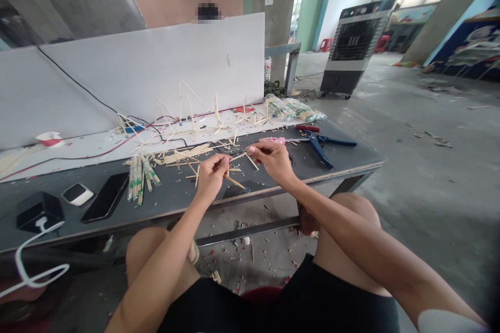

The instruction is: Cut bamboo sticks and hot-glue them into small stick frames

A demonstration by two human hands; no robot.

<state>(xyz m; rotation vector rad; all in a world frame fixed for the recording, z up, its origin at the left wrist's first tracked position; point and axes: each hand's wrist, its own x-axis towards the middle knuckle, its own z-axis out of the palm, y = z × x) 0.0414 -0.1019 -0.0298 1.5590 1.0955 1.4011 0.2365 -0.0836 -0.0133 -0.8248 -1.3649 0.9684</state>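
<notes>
Thin wooden sticks [237, 156] pinched between thumb and fingers by left hand [213, 173] and right hand [273, 160], above dark tabletop [179, 183] | blue-handled cutter [317, 144] laid to the right | loose sticks [189, 154] heaped behind | plastic-wrapped packs [297, 109] placed beyond | air cooler [353, 44] stood farther off

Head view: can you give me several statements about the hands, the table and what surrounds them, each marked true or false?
1. The left hand pinches a thin wooden stick. True.
2. The blue-handled tool lies left of the left hand. False: the blue-handled tool lies right of the right hand.
3. A black smartphone lies beside wrapped stick bundles. True.
4. The air cooler stands on the table. False: the air cooler stands on the floor.
</notes>
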